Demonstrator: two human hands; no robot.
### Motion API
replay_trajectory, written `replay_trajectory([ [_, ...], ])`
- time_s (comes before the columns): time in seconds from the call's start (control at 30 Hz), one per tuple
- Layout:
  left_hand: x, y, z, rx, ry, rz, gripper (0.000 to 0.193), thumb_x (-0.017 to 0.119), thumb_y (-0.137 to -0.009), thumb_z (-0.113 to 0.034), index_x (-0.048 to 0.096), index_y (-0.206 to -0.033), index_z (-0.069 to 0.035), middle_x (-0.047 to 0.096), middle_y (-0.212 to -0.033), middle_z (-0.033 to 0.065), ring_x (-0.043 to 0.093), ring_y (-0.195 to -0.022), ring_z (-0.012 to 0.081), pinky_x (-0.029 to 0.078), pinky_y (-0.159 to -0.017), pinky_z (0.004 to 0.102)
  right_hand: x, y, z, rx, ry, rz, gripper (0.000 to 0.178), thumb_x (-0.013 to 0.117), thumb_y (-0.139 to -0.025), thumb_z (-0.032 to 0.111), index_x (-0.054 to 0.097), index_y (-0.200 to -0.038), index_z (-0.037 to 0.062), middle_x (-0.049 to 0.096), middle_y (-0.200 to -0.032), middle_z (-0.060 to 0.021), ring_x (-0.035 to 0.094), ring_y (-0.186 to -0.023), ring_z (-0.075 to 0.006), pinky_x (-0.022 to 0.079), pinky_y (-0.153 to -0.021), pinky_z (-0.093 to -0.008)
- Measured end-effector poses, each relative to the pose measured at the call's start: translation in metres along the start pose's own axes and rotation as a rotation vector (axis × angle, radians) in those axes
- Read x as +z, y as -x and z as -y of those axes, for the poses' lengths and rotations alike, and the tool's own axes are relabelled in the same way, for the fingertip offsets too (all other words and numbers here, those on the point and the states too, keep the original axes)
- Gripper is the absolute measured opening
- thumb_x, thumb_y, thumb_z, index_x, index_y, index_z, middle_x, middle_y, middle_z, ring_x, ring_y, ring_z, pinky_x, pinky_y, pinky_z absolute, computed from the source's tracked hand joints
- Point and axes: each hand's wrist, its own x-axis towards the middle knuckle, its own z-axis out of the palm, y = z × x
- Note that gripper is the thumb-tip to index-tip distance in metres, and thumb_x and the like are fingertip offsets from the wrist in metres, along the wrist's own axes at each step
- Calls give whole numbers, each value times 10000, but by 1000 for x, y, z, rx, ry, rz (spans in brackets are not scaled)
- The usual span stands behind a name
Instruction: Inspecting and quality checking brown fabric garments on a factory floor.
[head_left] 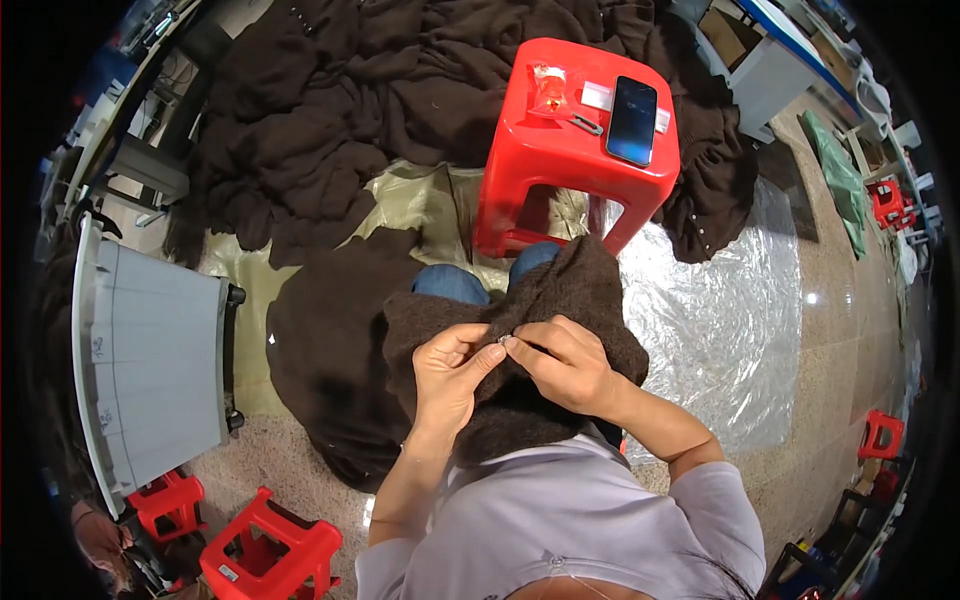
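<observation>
And there they were, left hand (447,376) and right hand (572,370) drawn close, thumbs and fingers pinched tight on the dark brown cloth (590,290), right at a small shiny piece (504,341) too tiny to make out! The cloth lay draped across the person's lap, over the jeans (450,283), while just ahead stood the red stool (540,150), a phone (632,120) on its seat and more brown cloth (330,90) heaped behind.

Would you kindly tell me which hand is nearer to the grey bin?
The left hand is nearer: it pinches the cloth, to the right of the bin; the right hand, on the same cloth, is farther right.
</observation>
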Motion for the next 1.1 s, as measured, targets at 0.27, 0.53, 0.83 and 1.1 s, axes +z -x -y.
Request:
replay_trajectory([
  [0.27,-16,1,-6,125,-374,195,173,654,-798,161,660,-929,48,660,-895,84,636,-832,132,533,-772,244,-24,-23,-14,451,-559,465,405,596,-668,-72,563,-1067,-4,596,-913,-141,603,-896,-334,493,-772,-391],
  [0.53,-14,6,-8,252,-552,151,126,662,-791,138,663,-859,32,687,-824,81,655,-749,115,525,-670,233,-13,-13,-3,245,-366,468,233,674,-731,84,518,-890,18,550,-779,-138,587,-685,-374,461,-540,-441],
  [0.83,3,19,21,544,-609,-126,125,604,-848,145,631,-934,59,664,-914,112,629,-845,161,510,-785,251,26,18,12,191,1,-1,293,709,-615,10,563,-869,-6,468,-679,-96,521,-530,-264,444,-489,-353],
  [1.1,-11,10,19,369,-752,-48,161,660,-837,60,693,-990,24,686,-858,97,640,-767,149,501,-706,236,21,27,-2,167,61,1,417,665,-549,-78,599,-960,-56,523,-717,-128,554,-592,-310,452,-518,-371],
])
